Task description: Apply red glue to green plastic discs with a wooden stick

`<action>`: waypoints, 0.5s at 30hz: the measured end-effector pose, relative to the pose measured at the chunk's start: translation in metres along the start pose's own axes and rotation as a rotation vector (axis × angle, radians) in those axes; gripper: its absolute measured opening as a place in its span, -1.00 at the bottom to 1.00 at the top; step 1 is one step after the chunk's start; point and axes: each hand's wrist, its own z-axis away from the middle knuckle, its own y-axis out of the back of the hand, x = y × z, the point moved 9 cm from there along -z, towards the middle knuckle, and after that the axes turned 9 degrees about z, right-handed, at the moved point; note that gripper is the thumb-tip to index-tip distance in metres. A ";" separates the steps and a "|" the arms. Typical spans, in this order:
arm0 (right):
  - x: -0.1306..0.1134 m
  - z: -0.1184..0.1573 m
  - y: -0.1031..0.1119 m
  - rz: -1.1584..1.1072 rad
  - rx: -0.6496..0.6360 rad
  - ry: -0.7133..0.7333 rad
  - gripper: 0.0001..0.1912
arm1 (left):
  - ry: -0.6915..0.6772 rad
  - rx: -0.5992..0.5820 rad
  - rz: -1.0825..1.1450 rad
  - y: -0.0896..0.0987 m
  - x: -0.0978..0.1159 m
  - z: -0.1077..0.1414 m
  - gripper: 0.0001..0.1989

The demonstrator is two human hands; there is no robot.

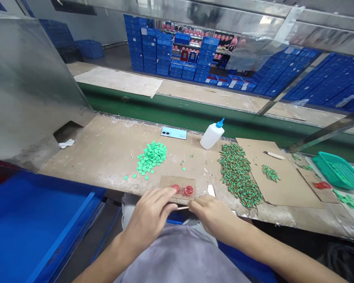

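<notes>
Gripping a thin stick (183,208) — right hand (208,210) closed, left hand (152,212) half-open by red discs (188,190).

Worktop (106,149) brown, scuffed, whitish smears; green strip (129,103) running behind it. Metal panel (26,86) at left, dull sheen. Beyond: grey floor (115,59), pale wall (109,21), tall stacks of blue crates (149,49), shelving (194,41) with pink and red items. Metal beam (224,15) overhead catches bright light.
</notes>
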 end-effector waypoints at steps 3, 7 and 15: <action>0.030 0.028 0.005 -0.391 0.133 -0.158 -0.69 | 0.010 0.229 0.036 0.020 -0.018 0.041 -0.77; 0.039 0.091 -0.065 -0.782 0.169 -0.353 -0.64 | 0.404 0.103 -0.044 -0.023 -0.130 0.150 -0.79; 0.036 0.136 -0.246 -0.435 -0.103 -1.012 -0.63 | 0.763 -0.388 -0.449 -0.102 -0.238 0.191 -0.47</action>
